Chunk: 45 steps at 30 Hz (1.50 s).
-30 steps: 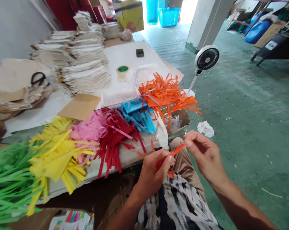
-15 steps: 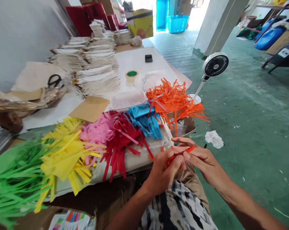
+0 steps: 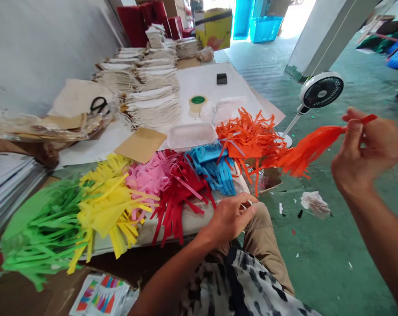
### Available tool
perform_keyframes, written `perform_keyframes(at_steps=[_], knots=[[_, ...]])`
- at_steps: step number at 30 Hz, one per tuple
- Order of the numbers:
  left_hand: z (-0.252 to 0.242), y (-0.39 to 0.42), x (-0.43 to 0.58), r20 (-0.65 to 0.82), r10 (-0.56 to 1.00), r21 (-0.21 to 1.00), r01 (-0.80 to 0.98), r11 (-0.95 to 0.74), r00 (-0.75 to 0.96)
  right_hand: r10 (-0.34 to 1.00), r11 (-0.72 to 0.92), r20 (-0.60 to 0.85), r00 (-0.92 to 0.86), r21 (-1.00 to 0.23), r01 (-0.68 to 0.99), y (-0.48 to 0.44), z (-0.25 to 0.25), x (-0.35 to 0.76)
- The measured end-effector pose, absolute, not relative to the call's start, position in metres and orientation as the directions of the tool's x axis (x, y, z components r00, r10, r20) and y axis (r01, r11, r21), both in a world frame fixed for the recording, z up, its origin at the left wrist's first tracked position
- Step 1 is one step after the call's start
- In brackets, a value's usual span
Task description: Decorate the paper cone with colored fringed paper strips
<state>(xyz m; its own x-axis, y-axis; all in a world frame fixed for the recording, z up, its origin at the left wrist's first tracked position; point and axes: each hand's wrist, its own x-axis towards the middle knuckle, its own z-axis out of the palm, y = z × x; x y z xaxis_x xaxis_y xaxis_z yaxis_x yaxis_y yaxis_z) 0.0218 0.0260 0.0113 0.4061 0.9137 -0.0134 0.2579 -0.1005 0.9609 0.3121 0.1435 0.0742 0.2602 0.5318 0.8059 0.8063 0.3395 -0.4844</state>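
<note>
Out to the right, my right hand (image 3: 367, 149) is closed round the twisted top of an orange tassel (image 3: 317, 147). Its strips stream left and meet the orange fringed pile (image 3: 251, 136) at the table corner. My left hand (image 3: 233, 215) is over my knee by the table edge, fingers bent and parted from the thumb, with nothing visible in them. Fringed bundles lie along the near edge: blue (image 3: 208, 164), dark red (image 3: 179, 188), pink (image 3: 149, 175), yellow (image 3: 106, 206) and green (image 3: 44, 224).
On the table are a white foam tray (image 3: 190, 135), a tape roll (image 3: 198, 103), a black phone-like object (image 3: 222, 79), a brown sheet (image 3: 141, 145), scissors (image 3: 98, 105) and stacked off-white bundles (image 3: 156, 103). A fan (image 3: 320, 91) stands right; below lies an open box (image 3: 268, 180) with printed packets (image 3: 103, 294) at lower left.
My hands have parted. The right one has swung up and right with the orange tassel, while the left stays low and has let go. The view has turned slightly left.
</note>
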Motion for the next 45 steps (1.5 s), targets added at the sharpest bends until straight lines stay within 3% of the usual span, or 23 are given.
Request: perform_keyframes(at_steps=[2,4,6,8,13,16,18,22,26,31,35,38,41,45], knots=[[0.022,0.038,-0.003,0.122,0.922,0.874,0.399,-0.275,0.368,0.523,0.328,0.852,-0.007,-0.194,0.925,0.158,0.064,0.324],[0.032,0.057,-0.027,0.239,0.912,0.697,0.595,-0.400,0.332,0.620,0.417,0.747,-0.239,-0.055,0.907,0.163,0.043,0.322],[0.037,0.082,-0.046,0.336,0.913,0.495,0.782,-0.380,0.231,0.686,0.520,0.602,-0.409,-0.012,0.854,0.161,0.019,0.310],[0.038,0.106,-0.060,0.384,0.920,0.375,0.897,-0.235,0.080,0.714,0.569,0.484,-0.506,0.020,0.822,0.155,-0.002,0.294],[0.032,0.141,-0.070,0.346,0.935,0.299,0.954,-0.028,-0.081,0.728,0.577,0.390,-0.564,0.095,0.811,0.137,-0.007,0.263],[0.032,0.147,-0.070,0.319,0.945,0.343,0.938,-0.046,-0.071,0.701,0.591,0.427,-0.572,0.103,0.800,0.130,0.013,0.243],[0.036,0.150,-0.071,0.310,0.949,0.474,0.875,-0.100,-0.060,0.661,0.634,0.480,-0.577,0.053,0.771,0.130,0.025,0.221],[0.050,0.160,-0.075,0.172,0.980,0.840,0.535,-0.093,-0.100,0.616,0.711,0.549,-0.564,-0.079,0.699,0.143,0.034,0.158],[0.070,0.172,-0.082,0.098,0.984,0.954,0.295,-0.051,-0.145,0.665,0.655,0.574,-0.478,-0.142,0.742,0.163,0.039,0.107],[0.078,0.172,-0.094,0.124,0.984,0.983,0.151,-0.104,-0.130,0.653,0.687,0.583,-0.483,-0.189,0.701,0.185,0.054,0.098],[0.058,0.160,-0.102,0.096,0.994,0.993,0.068,-0.099,0.042,0.664,0.720,0.534,-0.522,-0.269,0.640,0.198,0.066,0.108],[0.037,0.152,-0.103,0.182,0.979,0.940,0.277,-0.200,0.089,0.653,0.742,0.545,-0.526,-0.322,0.588,0.201,0.075,0.111],[0.025,0.148,-0.101,0.258,0.960,0.792,0.547,-0.272,0.104,0.620,0.764,0.622,-0.478,-0.341,0.547,0.201,0.089,0.113],[0.022,0.148,-0.098,0.276,0.944,0.607,0.729,-0.316,0.180,0.573,0.775,0.744,-0.343,-0.356,0.523,0.203,0.127,0.127]])
